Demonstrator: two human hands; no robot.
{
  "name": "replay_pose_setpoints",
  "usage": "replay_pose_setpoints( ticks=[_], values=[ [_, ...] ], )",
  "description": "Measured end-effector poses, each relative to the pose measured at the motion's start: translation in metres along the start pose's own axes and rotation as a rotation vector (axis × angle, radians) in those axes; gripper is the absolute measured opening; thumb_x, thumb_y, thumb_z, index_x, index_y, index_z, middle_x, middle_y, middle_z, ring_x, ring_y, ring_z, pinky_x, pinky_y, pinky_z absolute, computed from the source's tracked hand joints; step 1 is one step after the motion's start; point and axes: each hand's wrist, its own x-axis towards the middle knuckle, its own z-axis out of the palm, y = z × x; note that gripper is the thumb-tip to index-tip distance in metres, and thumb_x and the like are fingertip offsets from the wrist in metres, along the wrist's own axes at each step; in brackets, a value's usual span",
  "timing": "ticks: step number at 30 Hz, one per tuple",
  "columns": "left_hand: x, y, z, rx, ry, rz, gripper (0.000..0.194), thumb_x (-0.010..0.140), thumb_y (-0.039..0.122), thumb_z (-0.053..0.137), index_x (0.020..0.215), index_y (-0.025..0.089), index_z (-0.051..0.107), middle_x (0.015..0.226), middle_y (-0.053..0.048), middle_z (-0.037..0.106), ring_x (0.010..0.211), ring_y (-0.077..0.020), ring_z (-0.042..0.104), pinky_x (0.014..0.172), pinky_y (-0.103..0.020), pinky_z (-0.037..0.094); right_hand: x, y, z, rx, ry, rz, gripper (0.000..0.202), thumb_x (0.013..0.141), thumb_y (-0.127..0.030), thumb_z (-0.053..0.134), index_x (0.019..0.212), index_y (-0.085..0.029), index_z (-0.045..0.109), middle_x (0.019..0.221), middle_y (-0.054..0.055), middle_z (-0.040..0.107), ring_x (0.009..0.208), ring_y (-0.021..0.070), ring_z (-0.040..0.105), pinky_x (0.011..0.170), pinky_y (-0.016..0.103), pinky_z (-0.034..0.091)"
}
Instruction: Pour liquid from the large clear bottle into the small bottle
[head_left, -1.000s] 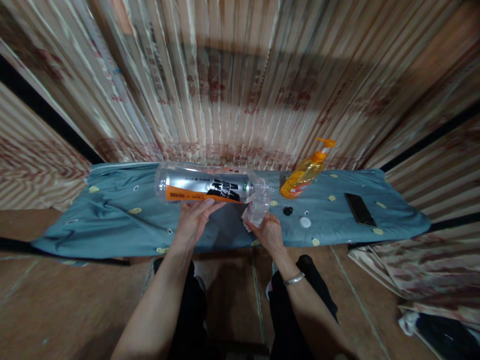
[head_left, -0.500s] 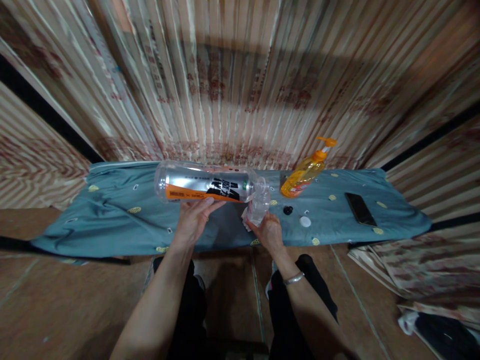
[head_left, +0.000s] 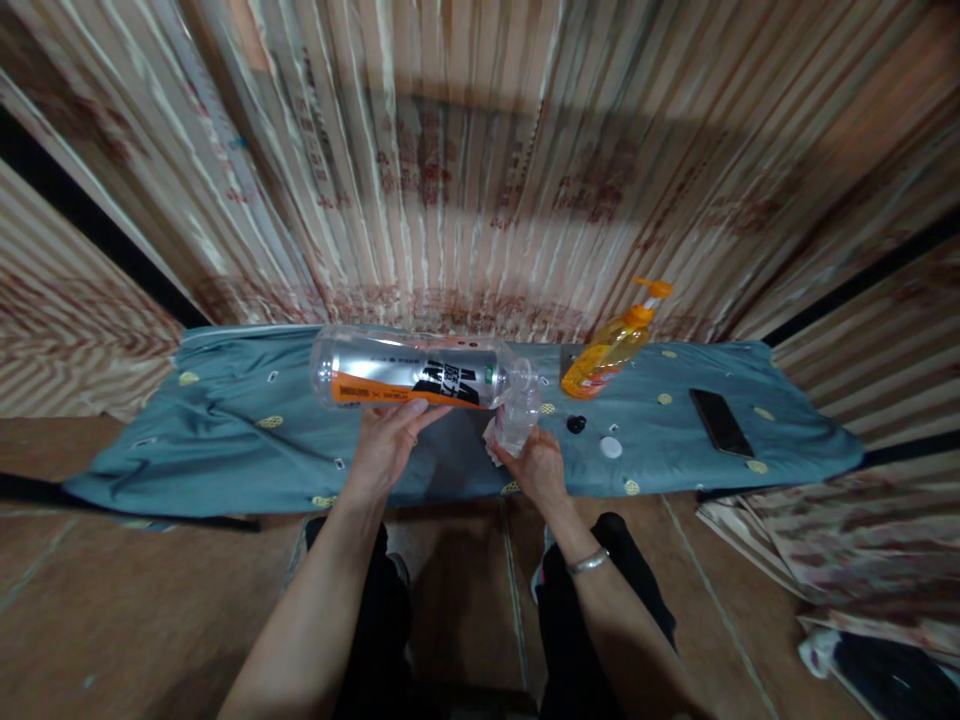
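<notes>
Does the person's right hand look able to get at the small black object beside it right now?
Probably not without letting go: the right hand is gripping a small clear container. Otherwise the way looks free, with only cloth between hand and small black object.

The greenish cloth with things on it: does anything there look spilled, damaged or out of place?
I see no spill or damage. Only the small black piece and the white disc look slightly odd: they lie loose on the cloth, beside the right hand, attached to nothing.
</notes>
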Motion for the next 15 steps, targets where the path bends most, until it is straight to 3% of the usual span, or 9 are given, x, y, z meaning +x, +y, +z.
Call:
replay_pose_setpoints(
  ticks=[15],
  values=[
    [-0.0006,0.0017,0.0034,0.003,0.022,-0.005,0.031,0.057,0.009,0.074,0.081,0.025,0.063,0.077,0.007,0.067,0.081,-0.016,0.065,0.089,-0.05,0.05,0.0,0.0005,0.0007,-0.011,-0.016,-0.005,0.057,0.081,-0.062,0.047,0.104,-0.009,0.051,0.076,0.013,0.063,0.077,0.0258,0.058,0.072,0.037,0.044]
  ],
)
